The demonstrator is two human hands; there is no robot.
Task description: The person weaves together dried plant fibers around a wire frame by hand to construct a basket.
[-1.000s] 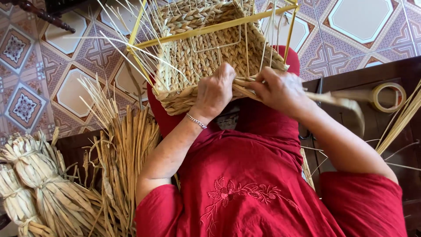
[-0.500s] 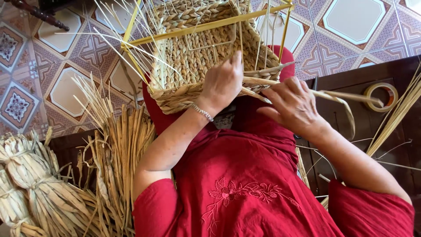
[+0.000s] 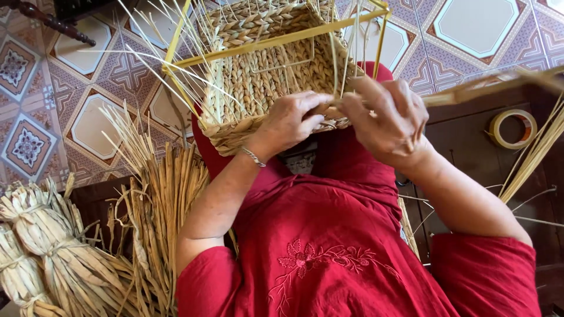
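A half-woven straw basket [image 3: 264,76] on a yellow wire frame [image 3: 276,41] rests on my lap, its thin upright stakes sticking out. My left hand [image 3: 291,120] presses on the basket's near woven rim with the fingers curled against it. My right hand [image 3: 390,114] is closed on a flat straw strand [image 3: 487,82] that stretches out to the right, its near end at the rim between my two hands. I wear a red embroidered dress and a thin bracelet [image 3: 254,156] on the left wrist.
Loose dried straw [image 3: 155,205] lies at my left, with tied straw bundles [image 3: 53,252] beside it. A roll of tape [image 3: 513,128] sits on a dark wooden surface at right, near more straw stalks [image 3: 537,152]. Patterned floor tiles lie beyond.
My right hand has moved back to the basket rim, pulling the strand taut. My left hand has shifted along the near rim. The basket has tilted slightly.
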